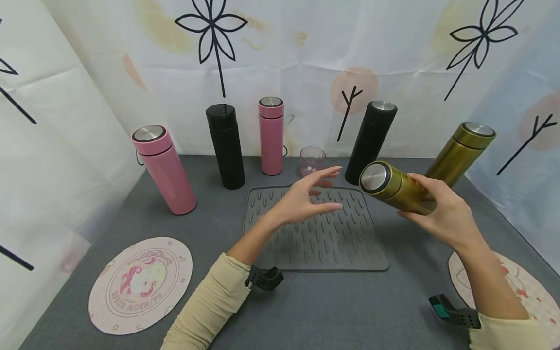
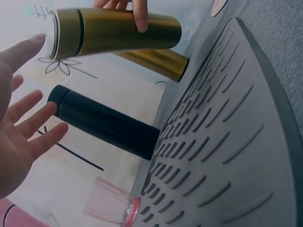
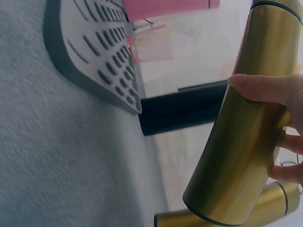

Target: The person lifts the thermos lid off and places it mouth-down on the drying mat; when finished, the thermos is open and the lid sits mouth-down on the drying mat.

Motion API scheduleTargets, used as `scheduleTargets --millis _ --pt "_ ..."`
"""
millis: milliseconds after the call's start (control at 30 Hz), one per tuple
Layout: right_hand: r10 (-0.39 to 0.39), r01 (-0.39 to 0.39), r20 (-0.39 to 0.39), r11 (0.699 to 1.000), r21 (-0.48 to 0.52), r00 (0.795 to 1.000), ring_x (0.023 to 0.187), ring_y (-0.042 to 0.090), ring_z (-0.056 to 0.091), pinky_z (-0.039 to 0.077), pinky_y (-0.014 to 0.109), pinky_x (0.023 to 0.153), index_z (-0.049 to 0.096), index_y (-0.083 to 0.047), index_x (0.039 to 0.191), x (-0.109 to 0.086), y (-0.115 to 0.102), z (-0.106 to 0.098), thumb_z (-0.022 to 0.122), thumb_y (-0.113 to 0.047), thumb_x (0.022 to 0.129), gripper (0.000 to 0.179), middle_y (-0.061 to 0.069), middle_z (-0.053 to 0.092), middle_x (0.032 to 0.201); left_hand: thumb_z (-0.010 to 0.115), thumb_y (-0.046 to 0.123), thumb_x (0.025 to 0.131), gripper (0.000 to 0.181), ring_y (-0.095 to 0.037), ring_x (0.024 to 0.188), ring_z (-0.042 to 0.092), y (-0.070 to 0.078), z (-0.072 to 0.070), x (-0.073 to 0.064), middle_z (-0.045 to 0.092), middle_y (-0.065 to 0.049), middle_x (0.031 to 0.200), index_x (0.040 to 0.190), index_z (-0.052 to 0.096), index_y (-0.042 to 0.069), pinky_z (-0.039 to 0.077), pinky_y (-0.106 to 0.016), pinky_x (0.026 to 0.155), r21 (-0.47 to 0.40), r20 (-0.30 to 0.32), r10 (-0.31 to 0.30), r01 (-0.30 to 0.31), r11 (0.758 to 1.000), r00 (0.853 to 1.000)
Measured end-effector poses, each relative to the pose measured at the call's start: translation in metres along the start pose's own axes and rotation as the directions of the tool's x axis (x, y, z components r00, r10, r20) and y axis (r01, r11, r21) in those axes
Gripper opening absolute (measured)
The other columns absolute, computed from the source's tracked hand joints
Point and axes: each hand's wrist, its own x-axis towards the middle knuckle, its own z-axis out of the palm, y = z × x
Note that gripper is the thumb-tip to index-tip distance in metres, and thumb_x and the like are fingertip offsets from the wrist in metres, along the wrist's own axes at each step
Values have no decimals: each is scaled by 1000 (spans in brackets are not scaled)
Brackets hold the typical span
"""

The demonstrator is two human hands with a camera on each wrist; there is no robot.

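My right hand (image 1: 446, 214) grips a gold thermos bottle (image 1: 395, 187) round its body. The bottle is tilted, its silver-topped lid toward the left, and it hangs above the table; in the right wrist view the thumb lies across the gold body (image 3: 246, 142). My left hand (image 1: 306, 197) is held over the grey ribbed drying mat (image 1: 323, 238), fingers spread and thumb apart, with nothing in it. In the left wrist view its fingers are near the lid end of the held bottle (image 2: 118, 30). A second gold thermos (image 1: 459, 150) stands behind the right hand.
Along the back stand a black thermos (image 1: 372, 141), a small pink glass (image 1: 312, 158), a slim pink thermos (image 1: 271, 136) and another black thermos (image 1: 226, 146). A larger pink thermos (image 1: 164, 170) is at left. Round placemats lie at left (image 1: 140, 287) and right (image 1: 525, 287).
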Motion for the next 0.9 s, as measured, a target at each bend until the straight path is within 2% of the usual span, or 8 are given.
scheduleTargets --millis 133,267,367,467,667,800,900 --pt "-47 48 35 999 -12 998 104 36 51 44 63 79 50 -9 134 -1 -9 5 91 -2 55 90 20 54 119 75 14 84 74 -9 127 39 3 5 1 39 -6 145 147 36 12 41 -25 97 41 -6 41 -41 998 999" --pt "-132 133 39 991 -12 990 104 35 52 46 63 75 52 -11 133 -1 -15 11 93 -3 52 91 17 56 118 79 13 79 77 -9 132 32 5 10 2 36 -7 146 145 39 9 38 -26 100 95 -2 98 -97 991 995" --pt "-185 186 49 982 -16 981 101 34 54 48 60 71 52 -10 133 0 -18 16 93 -4 51 91 15 57 117 82 13 77 79 -8 134 28 4 13 2 33 -8 148 144 40 7 32 -28 105 164 25 155 -157 974 988" --pt "-211 213 81 977 -24 974 98 34 56 50 58 68 52 -10 132 -1 -21 20 93 -5 52 90 15 57 114 82 11 75 79 -7 136 25 3 14 2 31 -8 149 142 41 6 26 -27 107 193 67 197 -207 959 978" --pt "-206 211 144 977 -21 968 94 33 57 51 57 67 51 -11 133 -2 -26 24 92 -9 55 88 16 57 112 81 2 75 67 -6 132 32 1 13 1 39 -10 145 135 50 4 31 -22 104 164 112 240 -256 953 964" --pt "-196 202 148 979 -25 969 95 34 57 50 58 68 50 -11 133 -2 -28 25 93 -9 55 89 16 56 113 82 6 74 63 -7 128 39 2 11 1 48 -11 138 131 55 3 34 -21 101 182 98 265 -279 943 959" --pt "-199 206 131 978 -40 971 96 35 57 50 59 69 51 -10 132 -2 -28 25 93 -7 54 89 16 56 113 84 9 73 64 -8 125 42 2 11 2 50 -12 135 130 56 2 38 -21 98 182 69 269 -277 944 961"
